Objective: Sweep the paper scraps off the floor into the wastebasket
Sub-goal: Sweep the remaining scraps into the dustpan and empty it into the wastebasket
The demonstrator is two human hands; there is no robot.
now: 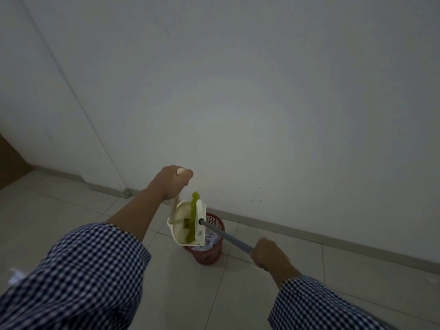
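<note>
White crumpled paper scraps are seen inside the red mesh wastebasket, which stands on the tiled floor just below centre of the frame, close to the baseboard of the wall. A cream dustpan is held tilted above the basket's left rim, its open side turned toward the basket; one small dark scrap is visible against the pan's inner face. The broom head, cream with yellow-green bristles, is pressed into the pan, bristles lying against the pan's inside. The grey broom handle runs from the head down toward the lower right of the frame. The right hand is closed in a fist around this handle, at lower right of centre. The left hand is closed around the top of the cream dustpan handle, just above centre, the handle's rounded end showing above the fingers. Both forearms are bare to the rolled cuffs; blue-and-white checked sleeves fill the lower left and lower right corners. A few dark specks are noted on the wall to the right of the basket. A vertical seam in the wall is recorded at upper left, and a brown surface, too dark to identify, at the far left edge. Lighting is dim.
</note>
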